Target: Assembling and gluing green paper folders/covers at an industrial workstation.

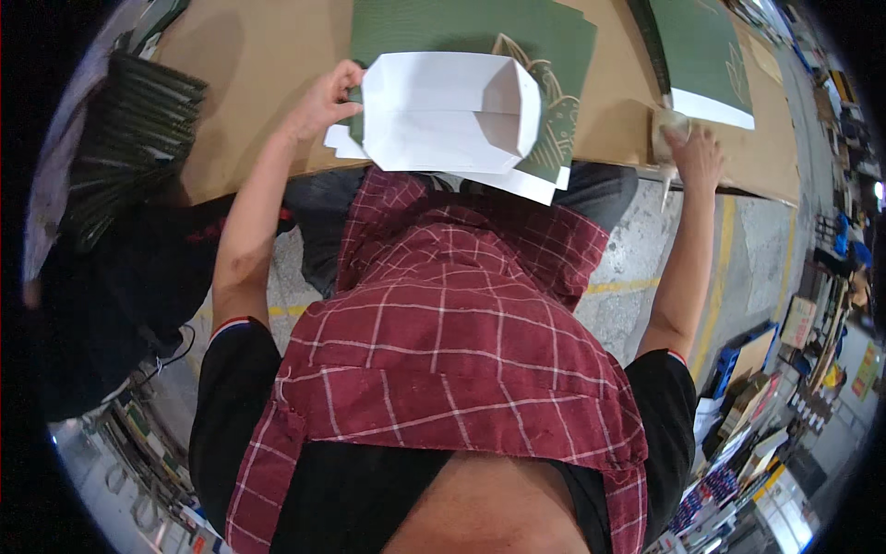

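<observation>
A white paper piece folded into a shallow, open six-sided shape, like a paper bag's bottom (420,138), lies in front of me on a stack of green printed paper sheets or bags (420,23). My left hand (325,103) grips its left end, fingers and thumb bent at the edge; the fingertips are partly hidden. Over at the right, near the table's front edge, my right hand (699,157) is closed around a pale squeeze bottle (666,125). The bottle's narrow nozzle points toward me, past the table edge.
More green sheets with a white edge (706,69) lie on the brown board-covered table (614,115) at the far right. Several dark green folded pieces (134,134) are bunched at the left. Beside my left arm is a person's dark sleeve (120,286).
</observation>
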Action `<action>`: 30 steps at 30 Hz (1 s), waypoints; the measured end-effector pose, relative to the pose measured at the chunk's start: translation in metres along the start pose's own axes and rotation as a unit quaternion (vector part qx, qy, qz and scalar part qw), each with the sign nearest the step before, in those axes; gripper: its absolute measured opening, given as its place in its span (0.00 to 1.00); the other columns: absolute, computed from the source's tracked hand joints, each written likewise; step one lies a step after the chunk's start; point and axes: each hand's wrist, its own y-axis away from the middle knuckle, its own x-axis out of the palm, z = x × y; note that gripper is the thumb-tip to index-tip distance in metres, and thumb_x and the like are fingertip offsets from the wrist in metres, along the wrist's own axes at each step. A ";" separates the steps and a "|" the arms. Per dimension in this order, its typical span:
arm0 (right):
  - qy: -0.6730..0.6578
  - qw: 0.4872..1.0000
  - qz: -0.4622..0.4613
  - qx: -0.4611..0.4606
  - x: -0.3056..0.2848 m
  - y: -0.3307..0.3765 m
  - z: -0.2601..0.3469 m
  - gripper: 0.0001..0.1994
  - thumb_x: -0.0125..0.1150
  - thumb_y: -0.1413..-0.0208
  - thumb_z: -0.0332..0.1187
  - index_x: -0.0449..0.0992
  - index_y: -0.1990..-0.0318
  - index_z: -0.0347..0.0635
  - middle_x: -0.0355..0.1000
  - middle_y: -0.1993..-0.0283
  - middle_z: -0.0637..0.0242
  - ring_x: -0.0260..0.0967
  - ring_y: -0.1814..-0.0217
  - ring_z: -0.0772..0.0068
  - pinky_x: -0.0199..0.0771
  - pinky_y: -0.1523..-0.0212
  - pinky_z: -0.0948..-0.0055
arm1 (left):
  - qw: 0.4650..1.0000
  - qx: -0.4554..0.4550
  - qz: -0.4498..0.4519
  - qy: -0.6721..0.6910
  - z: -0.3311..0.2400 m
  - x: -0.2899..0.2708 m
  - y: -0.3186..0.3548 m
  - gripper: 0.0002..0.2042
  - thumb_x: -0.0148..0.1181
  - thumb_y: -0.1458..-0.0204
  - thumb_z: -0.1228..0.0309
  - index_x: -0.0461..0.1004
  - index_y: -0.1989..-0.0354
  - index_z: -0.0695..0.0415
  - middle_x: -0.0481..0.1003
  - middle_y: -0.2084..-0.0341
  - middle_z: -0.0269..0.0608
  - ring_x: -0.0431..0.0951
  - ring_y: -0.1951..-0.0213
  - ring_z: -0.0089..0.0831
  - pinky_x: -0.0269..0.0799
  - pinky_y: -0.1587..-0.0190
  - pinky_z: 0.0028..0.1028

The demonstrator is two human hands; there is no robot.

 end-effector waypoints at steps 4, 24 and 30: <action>-0.485 0.859 0.098 -0.131 -0.057 -0.001 0.093 0.22 0.61 0.57 0.34 0.67 0.51 0.43 0.70 0.58 0.66 0.65 0.65 0.73 0.67 0.64 0.75 | 0.999 -0.039 -0.013 0.031 -0.023 0.011 -0.002 0.23 0.52 0.61 0.83 0.58 0.53 0.55 0.66 0.60 0.30 0.62 0.65 0.19 0.60 0.62 0.22; -0.548 0.768 0.258 -0.207 -0.014 -0.014 0.155 0.16 0.59 0.62 0.26 0.71 0.60 0.41 0.65 0.76 0.69 0.61 0.75 0.77 0.64 0.71 0.77 | 0.993 0.042 -0.080 0.076 -0.006 0.026 0.009 0.41 0.51 0.62 0.83 0.38 0.37 0.48 0.59 0.46 0.43 0.64 0.52 0.28 0.60 0.53 0.25; -0.553 0.770 0.237 -0.214 -0.012 -0.012 0.155 0.17 0.59 0.61 0.25 0.71 0.59 0.42 0.65 0.76 0.69 0.61 0.75 0.77 0.64 0.70 0.77 | 0.989 0.056 -0.130 0.047 -0.001 0.028 0.010 0.41 0.50 0.61 0.83 0.37 0.37 0.48 0.62 0.48 0.43 0.63 0.49 0.34 0.60 0.51 0.27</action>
